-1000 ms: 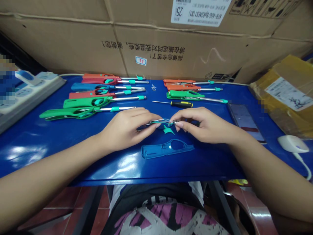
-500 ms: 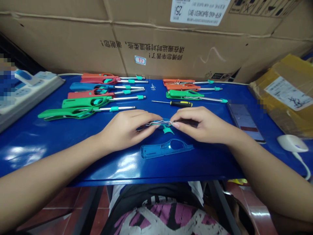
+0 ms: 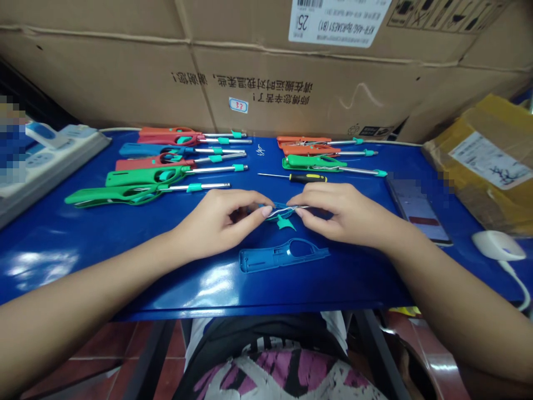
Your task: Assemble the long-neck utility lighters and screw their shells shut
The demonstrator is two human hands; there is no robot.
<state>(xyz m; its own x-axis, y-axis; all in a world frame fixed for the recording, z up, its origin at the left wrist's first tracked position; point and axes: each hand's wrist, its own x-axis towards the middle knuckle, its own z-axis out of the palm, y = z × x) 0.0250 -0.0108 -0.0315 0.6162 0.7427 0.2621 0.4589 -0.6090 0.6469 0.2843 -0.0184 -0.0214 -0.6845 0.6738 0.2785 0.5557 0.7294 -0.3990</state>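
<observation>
My left hand [image 3: 216,219] and my right hand [image 3: 339,214] meet over the middle of the blue table [image 3: 83,244]. Both pinch a thin white wire [image 3: 280,209] that runs along a blue lighter half lying under my fingers. A small teal trigger piece [image 3: 285,223] sits just below the wire. Nearer to me lies an open blue lighter shell [image 3: 283,254], empty side up.
Finished long lighters lie in a left row [image 3: 166,166] and a right row [image 3: 320,151]. A yellow-handled screwdriver [image 3: 306,178] lies behind my right hand. A phone [image 3: 416,205], a white scanner [image 3: 497,244], a power strip [image 3: 50,153] and cardboard boxes [image 3: 266,72] surround the table.
The wire's loop has been drawn flatter between my fingertips. My hands have shifted slightly closer together; nothing else moved.
</observation>
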